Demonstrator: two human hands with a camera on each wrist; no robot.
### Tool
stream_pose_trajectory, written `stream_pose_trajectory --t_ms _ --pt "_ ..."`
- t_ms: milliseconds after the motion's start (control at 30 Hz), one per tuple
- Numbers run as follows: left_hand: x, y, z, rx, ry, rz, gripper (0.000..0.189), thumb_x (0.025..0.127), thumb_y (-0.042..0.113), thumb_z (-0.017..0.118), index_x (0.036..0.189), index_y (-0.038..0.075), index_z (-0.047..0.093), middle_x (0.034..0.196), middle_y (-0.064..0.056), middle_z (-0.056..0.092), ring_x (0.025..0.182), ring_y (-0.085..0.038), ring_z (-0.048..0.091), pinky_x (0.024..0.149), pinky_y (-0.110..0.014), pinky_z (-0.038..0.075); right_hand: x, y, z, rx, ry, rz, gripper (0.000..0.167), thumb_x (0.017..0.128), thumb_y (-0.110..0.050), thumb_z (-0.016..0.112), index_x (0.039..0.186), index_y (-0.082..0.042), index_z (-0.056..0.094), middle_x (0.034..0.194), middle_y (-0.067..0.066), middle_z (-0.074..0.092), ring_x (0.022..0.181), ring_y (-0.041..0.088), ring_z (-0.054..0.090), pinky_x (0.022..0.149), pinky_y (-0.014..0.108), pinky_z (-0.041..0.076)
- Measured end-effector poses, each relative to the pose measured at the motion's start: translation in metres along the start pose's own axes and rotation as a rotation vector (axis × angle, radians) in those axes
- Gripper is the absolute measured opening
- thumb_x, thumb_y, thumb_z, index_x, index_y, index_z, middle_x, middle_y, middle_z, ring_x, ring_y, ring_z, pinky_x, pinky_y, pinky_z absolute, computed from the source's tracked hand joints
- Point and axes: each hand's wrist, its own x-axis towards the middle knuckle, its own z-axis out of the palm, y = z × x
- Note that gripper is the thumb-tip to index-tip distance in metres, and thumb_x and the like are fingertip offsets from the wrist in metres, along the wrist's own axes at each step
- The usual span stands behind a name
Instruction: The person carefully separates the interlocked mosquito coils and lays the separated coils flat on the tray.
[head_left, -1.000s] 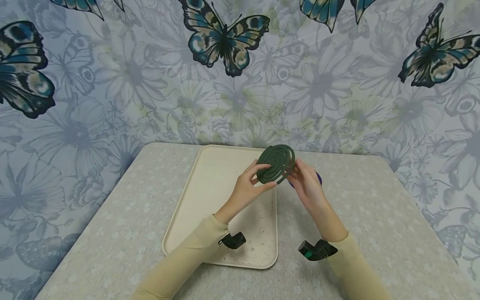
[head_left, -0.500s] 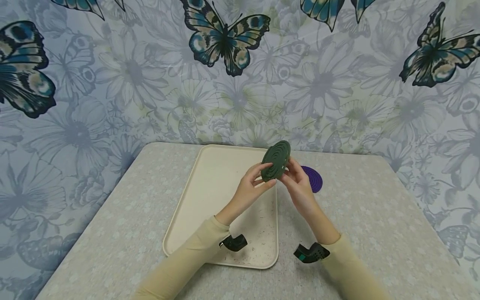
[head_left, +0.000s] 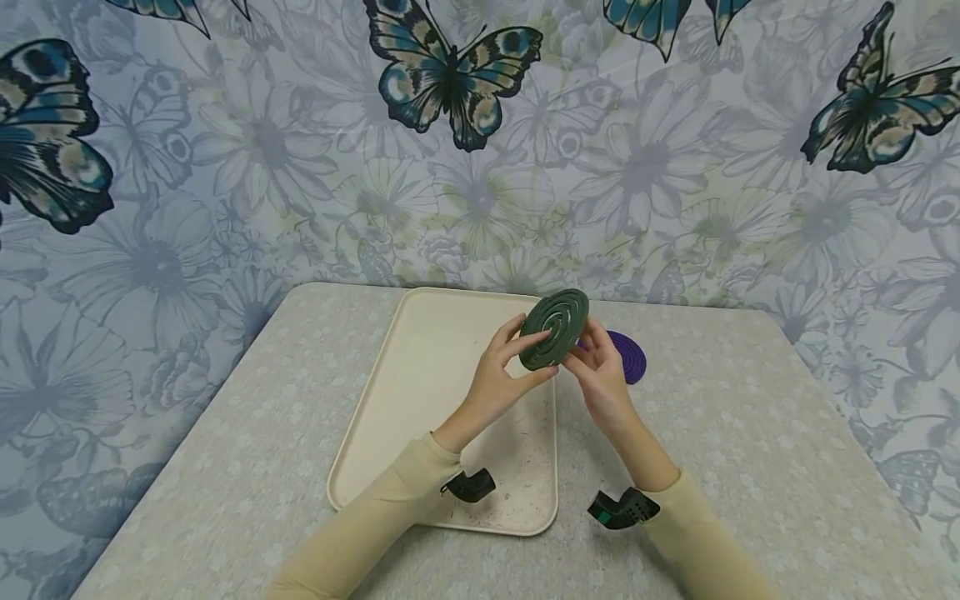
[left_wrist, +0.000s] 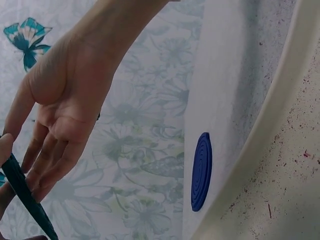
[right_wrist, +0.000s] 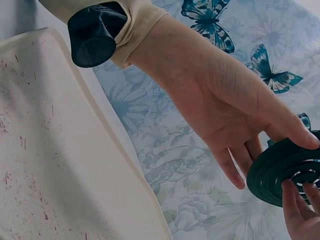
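Observation:
A dark green mosquito coil [head_left: 567,312] is held up, tilted, above the right side of the tray. My left hand [head_left: 487,379] grips its left side, thumb at the lower edge and a finger across its face. At the lower right edge, my right hand [head_left: 604,385] pinches the coil with thumb and fingers; some fingertips are hidden behind it. The left wrist view catches the green coil [left_wrist: 26,195] nearly edge-on. Behind the right hand lies a flat purple mosquito coil [head_left: 632,358] on the table, partly covered by that hand.
A cream tray [head_left: 420,400] with a raised rim lies under the left forearm, small reddish crumbs scattered over its near part. The light patterned table [head_left: 735,433] ends at a wall covering [head_left: 480,217] printed with butterflies and flowers.
My right hand has shifted left, uncovering more of the purple coil. The green coil's rings, spread apart at its right edge earlier, now lie together. It tilted away and turned back.

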Motion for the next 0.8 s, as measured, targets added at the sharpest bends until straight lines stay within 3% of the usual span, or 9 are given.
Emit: stream_pose_trajectory --t_ms 167,333,467,667,800 --pt "0.001 0.000 -0.002 -0.020 -0.034 0.036 0.050 0.080 0.020 0.077 0.128 0.016 0.061 0.153 -0.003 0.033 0.143 -0.024 0.031 0.114 -0.054 0.030 -0.001 0.000 -0.001 -0.023 -0.003 0.009 0.057 0.092 0.007 0.050 0.144 -0.007 0.033 0.128 -0.009 0.055 0.116 0.006 0.056 0.097 0.020 0.048" --pt "0.001 0.001 -0.006 -0.042 -0.102 -0.028 0.054 0.081 0.031 0.075 0.131 0.021 0.058 0.158 -0.002 0.022 0.147 -0.027 0.022 0.113 -0.060 0.027 -0.002 -0.002 -0.003 -0.055 -0.033 0.032 0.056 0.093 0.004 0.050 0.144 -0.010 0.034 0.129 -0.012 0.056 0.121 0.005 0.053 0.101 0.021 0.044" --pt "0.001 0.001 -0.009 -0.104 -0.143 -0.065 0.055 0.082 0.032 0.075 0.133 0.020 0.056 0.159 -0.002 0.021 0.147 -0.025 0.022 0.115 -0.051 0.031 -0.004 -0.004 -0.004 -0.069 -0.059 0.045 0.054 0.095 0.000 0.048 0.146 -0.009 0.031 0.127 -0.012 0.057 0.119 0.006 0.052 0.103 0.027 0.040" --pt "0.003 0.002 -0.011 -0.121 -0.165 -0.032 0.058 0.082 0.027 0.075 0.134 0.012 0.054 0.155 -0.003 0.029 0.143 -0.023 0.030 0.114 -0.044 0.035 -0.005 -0.006 -0.004 -0.067 -0.082 0.045 0.057 0.096 -0.004 0.049 0.149 -0.007 0.027 0.122 -0.015 0.060 0.114 0.004 0.054 0.106 0.043 0.030" --pt "0.003 0.001 -0.009 -0.115 -0.156 -0.024 0.057 0.084 0.028 0.074 0.134 0.010 0.054 0.155 -0.004 0.029 0.142 -0.024 0.031 0.111 -0.046 0.038 -0.006 -0.007 -0.004 -0.074 -0.087 0.049 0.058 0.095 -0.002 0.048 0.149 -0.008 0.027 0.124 -0.015 0.059 0.115 0.004 0.054 0.106 0.040 0.032"
